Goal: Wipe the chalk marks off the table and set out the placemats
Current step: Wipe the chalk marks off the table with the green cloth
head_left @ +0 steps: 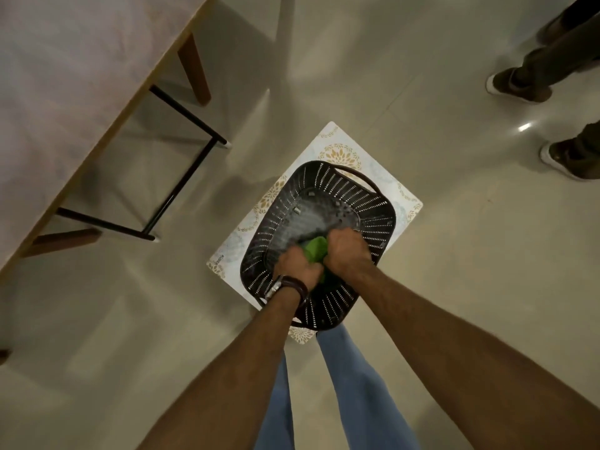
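Denim covers my legs [354, 391] at the bottom of the view, and both my bare forearms reach out over them. My left hand [300, 266], with a dark band and a watch at the wrist, is closed in a fist around one end of a green cloth [314, 252]. My right hand [347, 250] is closed around the other end, so the two fists sit almost touching with the cloth bunched between them. Both hands hang over a dark slotted plastic basket [354, 203] with a loop handle on its far rim; its floor looks pale and wet or dusty, though blur keeps me from telling which. The basket stands on a white placemat [337, 147] printed with gold and pale blue medallions, lying on the glossy tiled floor [454, 271]. Further off to my left stands the table [58, 102], its top covered in a pinkish cloth, with a black metal frame underneath. At the far right are another person's dark shoes [516, 87].
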